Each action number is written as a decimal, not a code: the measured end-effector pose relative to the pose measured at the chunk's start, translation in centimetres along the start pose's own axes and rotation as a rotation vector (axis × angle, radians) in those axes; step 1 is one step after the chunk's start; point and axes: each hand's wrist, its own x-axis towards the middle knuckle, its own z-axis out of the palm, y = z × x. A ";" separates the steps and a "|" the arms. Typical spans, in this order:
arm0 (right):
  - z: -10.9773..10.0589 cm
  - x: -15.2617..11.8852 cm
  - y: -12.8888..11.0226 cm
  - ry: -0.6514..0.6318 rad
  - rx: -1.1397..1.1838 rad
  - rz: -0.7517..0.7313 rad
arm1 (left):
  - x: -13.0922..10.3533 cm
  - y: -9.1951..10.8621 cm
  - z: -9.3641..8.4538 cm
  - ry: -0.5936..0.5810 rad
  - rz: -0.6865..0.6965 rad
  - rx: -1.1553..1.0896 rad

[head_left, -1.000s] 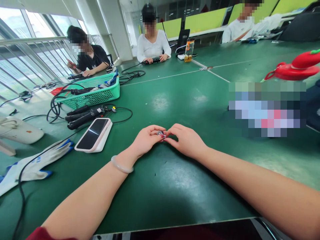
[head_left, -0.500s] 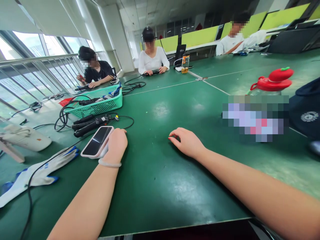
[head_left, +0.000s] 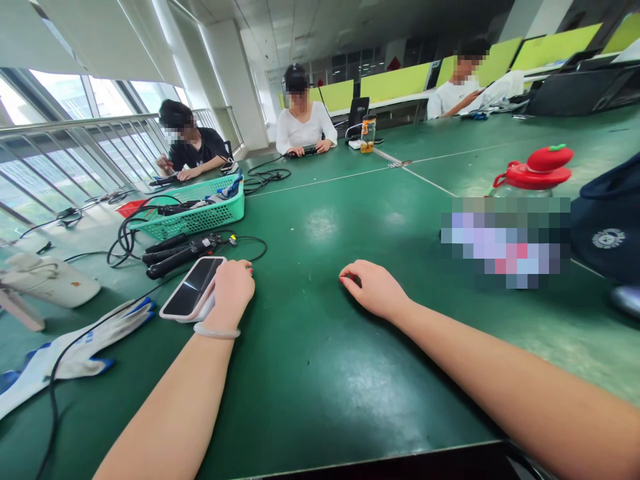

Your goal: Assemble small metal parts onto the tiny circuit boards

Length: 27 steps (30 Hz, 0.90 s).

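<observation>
Green bench [head_left: 305,400] underfoot of two bare arms: the left hand [head_left: 233,287], a pale bracelet [head_left: 216,333] at its wrist, rests against the right side of a pink-edged phone [head_left: 193,290] lying screen up. Its fingers bend away from the camera, and whether that grip is open or holds anything cannot be told. The right hand [head_left: 376,288] lies well apart on the bare surface, its grip nearly closed, thumb and forefinger tips drawn together around a small gap. Beyond the phone sit black tools [head_left: 180,257] and a turquoise basket [head_left: 200,220]; a white-and-blue glove [head_left: 95,343] lies nearer, at left. A red-lidded bottle [head_left: 539,172] stands at right. Across the surface, a person in white [head_left: 306,127] holds a black device [head_left: 306,151].
</observation>
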 end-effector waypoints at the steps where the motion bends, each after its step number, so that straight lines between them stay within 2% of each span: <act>1: 0.0 0.0 0.0 -0.002 0.006 0.002 | 0.3 0.3 0.4 0.024 -0.014 0.025; 4: 0.1 0.1 0.1 -0.006 0.035 0.010 | 1.0 0.6 1.4 0.050 -0.043 0.044; 7: 0.5 0.2 0.2 -0.022 0.083 0.016 | 1.1 1.0 2.3 0.017 -0.046 -0.009; 10: 0.9 0.4 0.5 -0.060 0.107 -0.009 | 0.2 2.6 3.4 -0.050 -0.002 -0.103; 11: 1.0 0.5 0.6 -0.076 0.106 -0.025 | -0.4 3.5 3.8 -0.090 0.024 -0.164; 14: 1.0 0.6 0.8 -0.122 0.092 -0.071 | -2.4 6.7 4.4 -0.309 0.086 -0.635; 18: 0.7 0.8 0.7 -0.175 0.076 -0.102 | -4.5 9.5 4.2 -0.369 0.110 -0.866; 21: 0.5 0.7 0.5 -0.204 0.066 -0.120 | -5.1 9.9 4.2 -0.442 0.075 -0.928; 25: 0.5 0.6 0.4 -0.208 0.069 -0.156 | -5.5 9.9 4.5 -0.614 0.010 -1.148; 27: 0.6 0.5 0.4 -0.213 0.074 -0.163 | -5.5 10.0 4.5 -0.650 0.000 -1.224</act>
